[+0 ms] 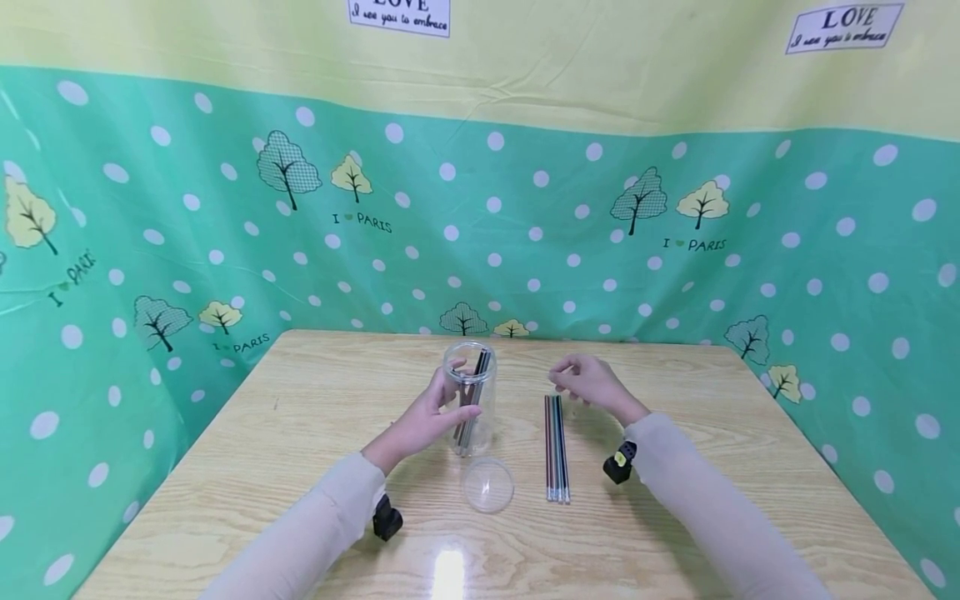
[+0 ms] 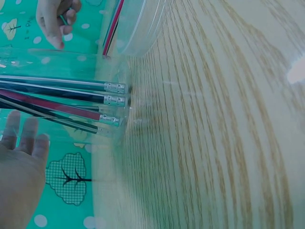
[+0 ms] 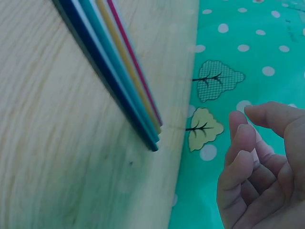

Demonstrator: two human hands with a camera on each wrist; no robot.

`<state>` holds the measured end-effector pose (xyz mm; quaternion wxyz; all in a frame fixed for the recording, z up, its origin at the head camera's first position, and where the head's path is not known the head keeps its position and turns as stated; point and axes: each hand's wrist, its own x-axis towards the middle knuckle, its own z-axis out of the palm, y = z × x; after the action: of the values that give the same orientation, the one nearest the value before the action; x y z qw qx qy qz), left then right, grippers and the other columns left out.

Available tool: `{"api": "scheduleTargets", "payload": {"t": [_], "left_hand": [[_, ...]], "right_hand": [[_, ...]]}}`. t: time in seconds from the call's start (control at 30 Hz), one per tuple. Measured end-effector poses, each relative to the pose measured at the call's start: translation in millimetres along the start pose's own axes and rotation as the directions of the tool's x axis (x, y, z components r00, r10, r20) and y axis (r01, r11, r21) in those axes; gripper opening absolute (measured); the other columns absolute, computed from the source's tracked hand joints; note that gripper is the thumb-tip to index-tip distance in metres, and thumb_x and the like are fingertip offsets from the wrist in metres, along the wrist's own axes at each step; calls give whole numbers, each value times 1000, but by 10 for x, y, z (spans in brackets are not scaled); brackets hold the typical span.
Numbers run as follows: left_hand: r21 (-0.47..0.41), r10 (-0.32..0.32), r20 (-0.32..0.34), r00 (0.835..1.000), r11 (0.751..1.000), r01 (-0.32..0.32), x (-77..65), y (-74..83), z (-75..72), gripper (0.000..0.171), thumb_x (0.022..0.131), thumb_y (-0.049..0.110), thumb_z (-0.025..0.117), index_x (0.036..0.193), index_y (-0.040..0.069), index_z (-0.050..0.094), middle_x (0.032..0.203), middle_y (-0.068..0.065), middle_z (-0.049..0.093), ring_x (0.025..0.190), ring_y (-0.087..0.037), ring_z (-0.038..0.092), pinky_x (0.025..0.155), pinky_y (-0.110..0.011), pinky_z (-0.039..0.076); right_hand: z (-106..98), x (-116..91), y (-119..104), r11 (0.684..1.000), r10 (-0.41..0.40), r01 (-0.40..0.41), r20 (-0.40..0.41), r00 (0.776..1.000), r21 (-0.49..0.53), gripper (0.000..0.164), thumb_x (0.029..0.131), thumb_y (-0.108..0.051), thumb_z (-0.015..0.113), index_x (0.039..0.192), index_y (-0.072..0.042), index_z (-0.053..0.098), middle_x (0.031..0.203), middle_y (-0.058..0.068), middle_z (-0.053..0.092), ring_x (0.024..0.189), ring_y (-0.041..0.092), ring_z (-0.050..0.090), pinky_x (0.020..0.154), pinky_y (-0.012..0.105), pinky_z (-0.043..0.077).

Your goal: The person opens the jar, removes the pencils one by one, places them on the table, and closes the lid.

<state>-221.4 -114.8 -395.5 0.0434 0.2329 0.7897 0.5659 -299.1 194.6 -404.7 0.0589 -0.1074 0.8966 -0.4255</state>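
My left hand (image 1: 429,417) grips a clear plastic jar (image 1: 487,417), thumb across its near side and fingers round the far side. Several pencils (image 2: 57,98) with metal eraser ends stand in the jar, eraser ends down, leaning together. To the right, a row of pencils (image 1: 557,450) lies side by side on the table, eraser ends toward me. Just beyond the far ends of that row is my right hand (image 1: 588,383). Its fingers are loosely bent with nothing between them, as the right wrist view shows. The round clear lid (image 1: 488,486) lies in front of the jar.
The wooden table (image 1: 300,500) reaches back to a green and yellow curtain (image 1: 420,208) with dots and trees. The curtain also hangs along both sides. A black camera (image 1: 387,518) sits at my left wrist, another camera (image 1: 618,463) at my right.
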Motion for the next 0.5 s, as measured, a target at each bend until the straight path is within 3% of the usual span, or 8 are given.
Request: {"api": "scheduleTargets", "payload": {"t": [0.23,0.5], "left_hand": [[-8,9,-15,1000,1000,-9,105,-307,11,80,97,16,69,158,15,18,155,-16,40,142,-40,34,115,-63,22],[-16,27,-17,999,999,-28,108,-352,4,80,95,21,71,157,22,21,153,-12,44,141,-37,37,113,-64,24]], "right_hand": [[5,-21,-128,999,-41,41,0,999,1,23,99,-26,64,113,-7,68,97,18,71,81,42,64,51,39,53],[17,-67,-311,994,-106,106,-12,994,-41,21,98,-27,65,109,-9,70,81,3,69,69,33,63,46,31,49]]}}
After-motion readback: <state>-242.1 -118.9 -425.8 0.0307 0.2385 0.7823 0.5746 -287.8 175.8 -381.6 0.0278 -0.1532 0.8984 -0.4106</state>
